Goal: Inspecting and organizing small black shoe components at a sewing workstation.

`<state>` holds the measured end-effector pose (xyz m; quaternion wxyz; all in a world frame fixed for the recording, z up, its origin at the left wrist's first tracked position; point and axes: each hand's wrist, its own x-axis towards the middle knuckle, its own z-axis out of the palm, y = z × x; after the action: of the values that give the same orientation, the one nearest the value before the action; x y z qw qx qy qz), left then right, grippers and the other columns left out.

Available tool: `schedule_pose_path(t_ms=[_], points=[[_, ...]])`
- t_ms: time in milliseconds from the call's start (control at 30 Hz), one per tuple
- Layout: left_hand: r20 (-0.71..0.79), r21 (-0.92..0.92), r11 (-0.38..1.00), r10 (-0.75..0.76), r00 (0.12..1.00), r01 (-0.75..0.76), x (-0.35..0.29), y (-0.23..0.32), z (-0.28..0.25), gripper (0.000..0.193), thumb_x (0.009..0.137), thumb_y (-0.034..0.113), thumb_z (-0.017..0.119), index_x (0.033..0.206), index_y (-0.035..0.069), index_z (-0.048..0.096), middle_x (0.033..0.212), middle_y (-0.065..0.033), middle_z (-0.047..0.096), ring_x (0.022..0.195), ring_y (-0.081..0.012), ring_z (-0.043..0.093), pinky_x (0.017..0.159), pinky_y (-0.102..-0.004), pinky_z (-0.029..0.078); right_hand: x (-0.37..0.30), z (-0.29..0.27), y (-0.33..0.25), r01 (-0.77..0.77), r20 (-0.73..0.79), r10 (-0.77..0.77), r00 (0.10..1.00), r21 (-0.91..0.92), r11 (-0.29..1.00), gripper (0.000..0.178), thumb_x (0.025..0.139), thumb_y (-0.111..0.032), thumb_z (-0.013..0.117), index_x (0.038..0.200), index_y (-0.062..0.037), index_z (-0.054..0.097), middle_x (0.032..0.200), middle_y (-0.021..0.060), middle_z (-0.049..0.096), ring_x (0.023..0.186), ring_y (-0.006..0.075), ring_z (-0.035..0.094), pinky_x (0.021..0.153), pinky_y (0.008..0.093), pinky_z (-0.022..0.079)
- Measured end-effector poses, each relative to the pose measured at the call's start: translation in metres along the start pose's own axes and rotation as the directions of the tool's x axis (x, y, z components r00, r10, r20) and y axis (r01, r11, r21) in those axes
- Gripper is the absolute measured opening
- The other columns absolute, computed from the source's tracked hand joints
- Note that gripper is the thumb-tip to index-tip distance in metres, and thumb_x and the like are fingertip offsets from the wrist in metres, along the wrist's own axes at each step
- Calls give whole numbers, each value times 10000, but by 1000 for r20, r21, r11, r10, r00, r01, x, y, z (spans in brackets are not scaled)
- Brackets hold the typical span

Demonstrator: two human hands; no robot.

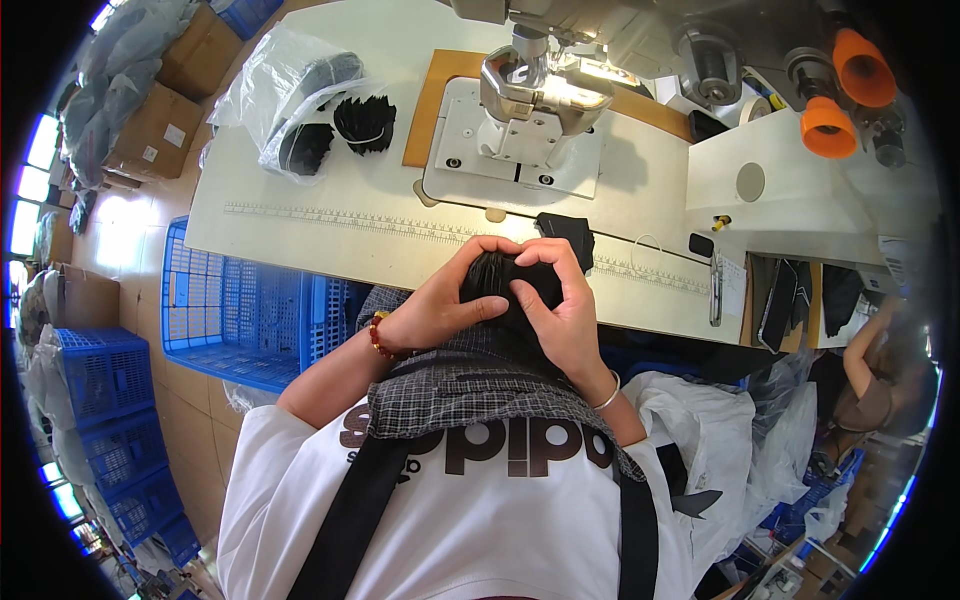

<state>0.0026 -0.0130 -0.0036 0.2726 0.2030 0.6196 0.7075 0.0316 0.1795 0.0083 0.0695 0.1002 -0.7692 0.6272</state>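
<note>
While both hands met over the near edge of the table (290, 240), the left hand (440, 300) curled partly closed around a stack of black cloth pieces (489, 277), and the right hand (568, 315) bent its thumb and fingers about the other side. The stack sat between them, in front of the sewing machine (535, 130). Light, even pressure probably served best, keeping edges flush without creasing layers.
</note>
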Motion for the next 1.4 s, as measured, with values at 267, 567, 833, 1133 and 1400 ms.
schedule_pose_path(t_ms=[267, 567, 833, 1133, 1400], points=[[5, 5, 1000, 11, 1000, -11, 1, 1, 1, 603, 907, 104, 705, 1413, 53, 381, 1344, -71, 490, 1219, -147, 488, 1055, -325, 417, -2, -1, 1, 26, 52, -22, 998, -70, 997, 161, 833, -80, 742, 957, -47, 645, 1112, 112, 570, 1022, 255, 590, 908, 356, 463], [5, 10, 1000, 10, 1000, -10, 0, 1, 0, 601, 915, 105, 695, 1422, 54, 375, 1346, -71, 487, 1221, -146, 487, 1059, -323, 412, -1, -1, 2, 14, 40, -11, 999, -71, 997, 179, 820, -54, 741, 968, -48, 640, 1100, 112, 575, 1034, 266, 593, 917, 358, 461], [29, -83, 996, -12, 1000, 14, -1, 4, 0, 638, 944, 179, 666, 1463, 30, 327, 1396, -76, 455, 1275, -147, 450, 1099, -327, 372, -1, 0, 1, 28, 9, -28, 1000, -33, 999, 154, 832, 1, 685, 971, -49, 643, 1092, 107, 577, 1043, 266, 594, 923, 358, 467], [95, -33, 999, 24, 995, -21, 0, 3, -3, 709, 953, 113, 579, 1551, 15, 212, 1485, -100, 387, 1354, -171, 390, 1150, -340, 301, -2, -1, 3, 31, 35, -28, 999, -90, 995, 154, 851, -122, 744, 951, -51, 651, 1103, 111, 581, 1013, 262, 606, 888, 354, 476], [100, 9, 999, 47, 994, -48, -1, 4, 0, 714, 960, 100, 546, 1569, 9, 183, 1507, -112, 357, 1375, -175, 365, 1161, -338, 278, -3, 0, 3, 36, 27, -33, 999, -132, 991, 201, 829, -145, 772, 928, -46, 628, 1110, 115, 583, 997, 267, 612, 865, 359, 487]])
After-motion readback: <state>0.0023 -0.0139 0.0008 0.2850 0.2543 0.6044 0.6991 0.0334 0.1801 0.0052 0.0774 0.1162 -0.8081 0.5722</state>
